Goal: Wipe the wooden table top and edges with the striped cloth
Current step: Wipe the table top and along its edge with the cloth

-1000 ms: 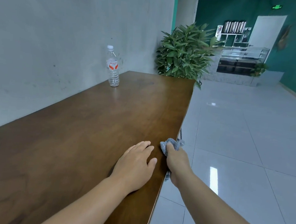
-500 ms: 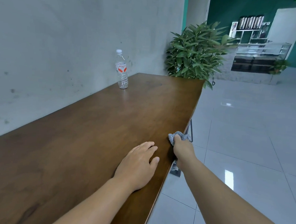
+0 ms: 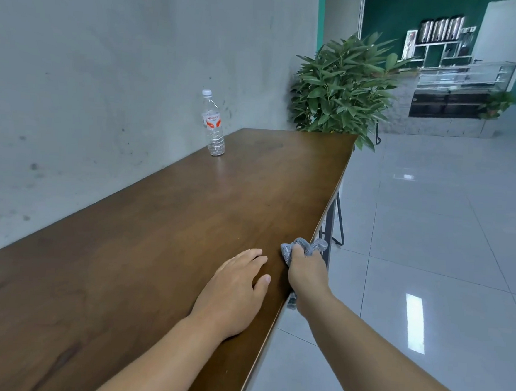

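Gripping the bunched grey cloth (image 3: 303, 249), the right hand (image 3: 307, 276) sat at the table's right-hand long edge, its fingers curled tight around the fabric so that a wad pushed out ahead of the knuckles and a small tail showed below the wrist, under the edge line. The cloth straddled that edge, part of it on the wooden table top (image 3: 162, 237) and part hanging over the side toward the floor. Any stripes on it were too fine to make out. Just beside it, the left hand (image 3: 237, 291) lay palm down on the top, fingers together and extended flat, thumb out toward the right hand, holding nothing; the two hands were close but apart. Both forearms were bare and came in from the lower border of the view. The table ran long and narrow away from the person, its left side against a grey wall (image 3: 107, 62). Well beyond the hands, near the wall, a clear plastic water bottle (image 3: 213, 124) with a white cap and red label stood upright on the top. A leafy green plant (image 3: 344, 85) stood past the far end. Dark metal table legs (image 3: 335, 222) showed below the right edge, over a glossy pale tiled floor (image 3: 446, 239).
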